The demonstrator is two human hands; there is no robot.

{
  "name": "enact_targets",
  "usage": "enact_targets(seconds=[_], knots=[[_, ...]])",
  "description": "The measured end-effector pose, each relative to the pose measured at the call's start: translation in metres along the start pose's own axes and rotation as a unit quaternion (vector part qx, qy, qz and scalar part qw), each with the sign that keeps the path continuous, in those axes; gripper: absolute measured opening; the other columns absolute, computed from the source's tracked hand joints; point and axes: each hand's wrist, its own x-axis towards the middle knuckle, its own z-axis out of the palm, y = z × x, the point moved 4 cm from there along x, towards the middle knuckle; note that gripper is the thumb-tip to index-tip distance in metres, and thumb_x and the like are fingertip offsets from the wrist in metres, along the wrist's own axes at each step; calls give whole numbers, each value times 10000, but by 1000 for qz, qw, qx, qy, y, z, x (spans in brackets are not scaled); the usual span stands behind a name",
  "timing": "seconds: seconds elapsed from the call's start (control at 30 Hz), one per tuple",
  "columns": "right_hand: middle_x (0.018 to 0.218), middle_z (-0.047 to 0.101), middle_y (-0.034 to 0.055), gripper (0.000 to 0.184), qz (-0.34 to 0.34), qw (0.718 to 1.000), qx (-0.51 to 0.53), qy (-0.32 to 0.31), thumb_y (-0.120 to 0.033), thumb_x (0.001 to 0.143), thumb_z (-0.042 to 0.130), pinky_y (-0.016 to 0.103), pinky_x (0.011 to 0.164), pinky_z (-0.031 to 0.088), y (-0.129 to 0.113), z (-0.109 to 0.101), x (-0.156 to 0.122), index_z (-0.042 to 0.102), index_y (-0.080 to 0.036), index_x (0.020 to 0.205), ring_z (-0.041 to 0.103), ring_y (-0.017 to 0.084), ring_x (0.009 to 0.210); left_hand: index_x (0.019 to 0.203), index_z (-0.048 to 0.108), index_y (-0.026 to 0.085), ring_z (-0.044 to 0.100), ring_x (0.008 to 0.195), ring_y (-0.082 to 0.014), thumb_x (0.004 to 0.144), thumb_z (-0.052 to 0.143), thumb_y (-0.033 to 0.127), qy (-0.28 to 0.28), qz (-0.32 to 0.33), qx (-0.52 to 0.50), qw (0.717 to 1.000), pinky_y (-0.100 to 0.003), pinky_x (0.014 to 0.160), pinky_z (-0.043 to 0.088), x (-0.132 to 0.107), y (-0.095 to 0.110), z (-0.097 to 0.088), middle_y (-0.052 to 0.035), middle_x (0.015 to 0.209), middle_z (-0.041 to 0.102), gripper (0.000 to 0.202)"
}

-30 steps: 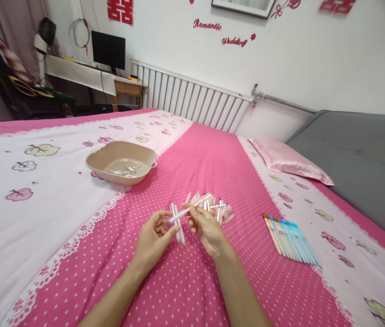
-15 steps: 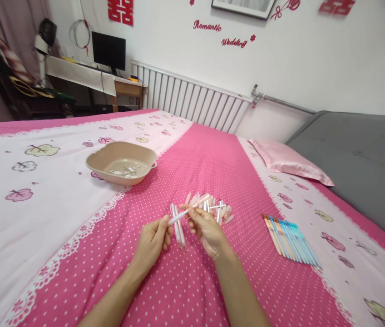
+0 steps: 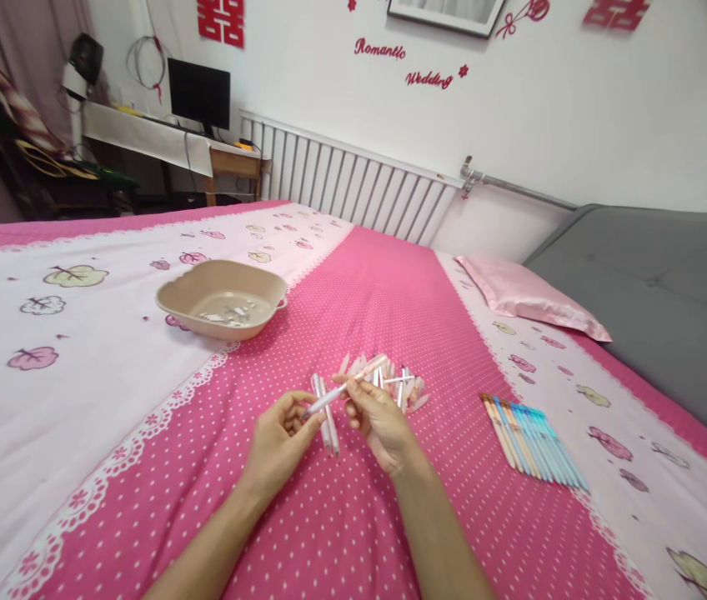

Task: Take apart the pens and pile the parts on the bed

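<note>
A pale pen (image 3: 333,400) is pinched between the thumb and fingers of my right hand (image 3: 382,423), slanting with its dark tip down to the left. Around that tip, my left hand (image 3: 283,435) has its thumb and curled fingers apart; whether a finger touches the pen is hard to see. Beneath the held pen, a few pale pens (image 3: 332,433) lie side by side on the bedspread. Just beyond my right hand is a loose pile of white and pink pens and caps (image 3: 413,387), partly hidden by the hand.
A beige basin (image 3: 222,279) with small white pieces inside stands at left on the pink dotted bedspread (image 3: 384,283). To the right lies a neat row of blue and peach pens (image 3: 532,442). Farther back are a pink pillow (image 3: 528,296) and a grey headboard (image 3: 659,300).
My left thumb and fingers have loosened from the pen's lower end and spread, baring its dark tip. My right hand keeps its pinch, nearly unmoved.
</note>
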Motion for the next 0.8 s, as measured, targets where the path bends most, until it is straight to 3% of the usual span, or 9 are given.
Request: enact_targets(seconds=[0.13,0.27,0.47,0.57,0.67,0.8], knots=[[679,515,-23,308,-2,1000,2,3,-343,664,694,104,407,323,-1,-1,0,678,-166,915,402,13,497,789,559,131,435,427,-66,737,560,435,-14,-8,2,1000,-179,426,331,-1,-3,-1,43,518,505,308],[711,519,-27,285,-26,999,20,16,-334,688,680,88,397,338,-5,-8,2,670,-173,922,416,5,497,664,555,123,464,406,-86,800,418,510,0,-42,-6,999,-203,438,363,-2,-6,-3,0,480,546,433],[846,624,19,255,-35,996,84,11,-326,743,632,96,435,432,-10,-12,2,640,-177,949,549,36,565,649,559,121,468,398,-91,793,417,530,-5,-48,3,999,-206,433,364,-1,-6,-2,-7,473,554,456],[801,651,35,254,-29,994,109,-2,-318,756,619,112,482,477,-12,-9,1,629,-164,958,608,72,621,645,560,121,465,393,-89,794,419,526,-6,-50,15,999,-205,432,364,-1,-8,-2,-8,471,553,455],[734,644,20,213,-65,989,130,23,-278,742,638,106,515,488,-20,-15,0,641,-138,903,608,65,619,652,564,119,460,388,-88,795,414,529,-10,-52,12,999,-205,427,362,0,-10,-2,-6,472,549,460],[677,608,-17,188,-147,972,155,100,-269,708,664,102,506,476,-38,-42,-1,646,-138,841,556,33,555,661,562,118,458,392,-89,793,411,535,-2,-55,7,998,-207,429,359,0,-11,-3,-4,476,546,463]])
